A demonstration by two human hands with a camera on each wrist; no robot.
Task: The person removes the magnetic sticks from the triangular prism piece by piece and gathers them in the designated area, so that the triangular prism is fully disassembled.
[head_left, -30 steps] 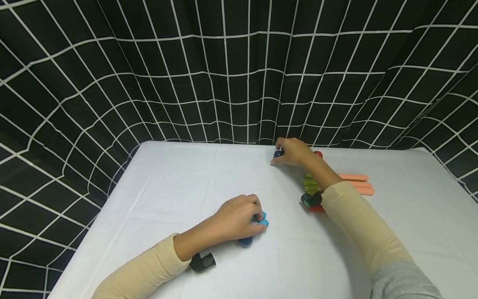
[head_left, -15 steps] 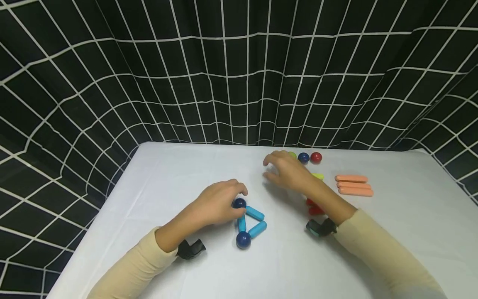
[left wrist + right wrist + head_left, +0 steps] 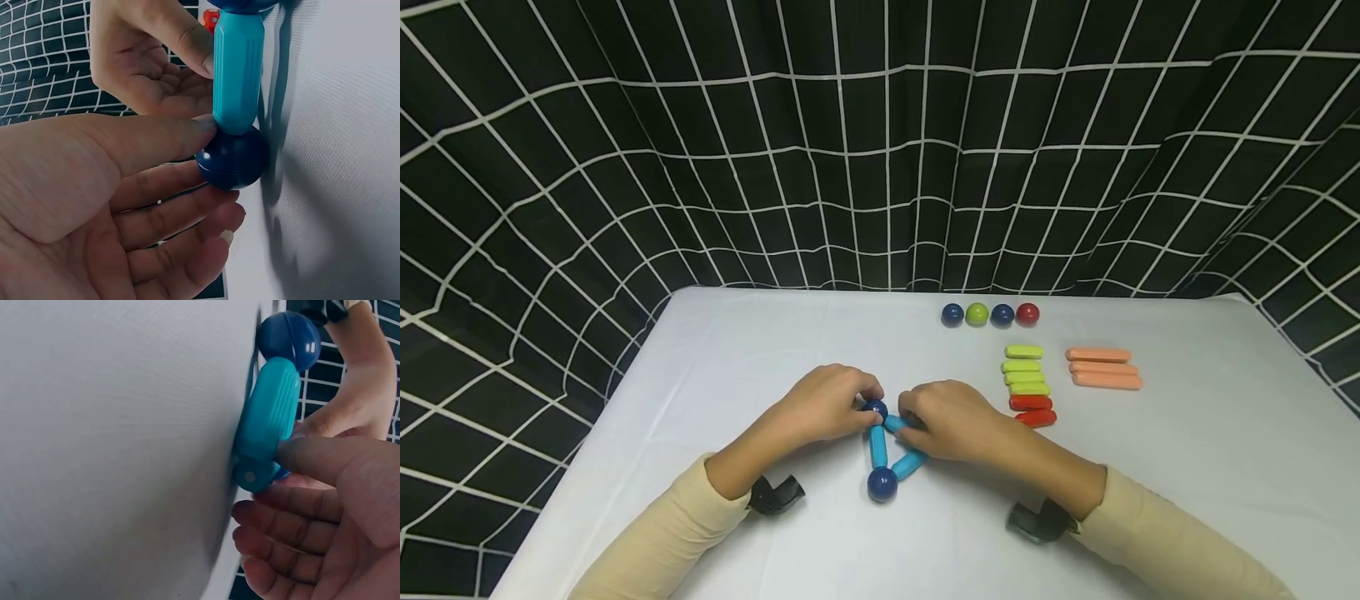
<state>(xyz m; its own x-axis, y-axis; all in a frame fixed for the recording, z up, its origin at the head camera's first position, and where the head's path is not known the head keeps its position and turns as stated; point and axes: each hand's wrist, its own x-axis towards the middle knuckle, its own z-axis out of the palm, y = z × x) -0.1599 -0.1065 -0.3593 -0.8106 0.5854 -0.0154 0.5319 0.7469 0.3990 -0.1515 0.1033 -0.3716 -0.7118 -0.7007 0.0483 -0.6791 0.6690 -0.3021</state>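
Two dark blue balls and light blue magnetic rods form a small shape on the white table. My left hand (image 3: 823, 408) pinches the farther ball (image 3: 232, 157) between thumb and fingers. A rod (image 3: 878, 447) links it to the nearer ball (image 3: 882, 484). My right hand (image 3: 955, 421) pinches the rod (image 3: 895, 423) that reaches from the farther ball, and partly covers it. Another rod (image 3: 265, 425) runs from the nearer ball, its free end beside my right fingers (image 3: 306, 506).
At the back stand two dark blue balls (image 3: 952, 314), a green ball (image 3: 977, 314) and a red ball (image 3: 1027, 314). Several yellow-green rods (image 3: 1024, 367), two red rods (image 3: 1033, 410) and three orange rods (image 3: 1103, 368) lie right. A black gridded curtain (image 3: 880, 167) borders the table (image 3: 760, 333).
My right hand has left a blue ball at the back edge and come forward to the light blue rods. My left hand has shifted from the rods to the farther ball.
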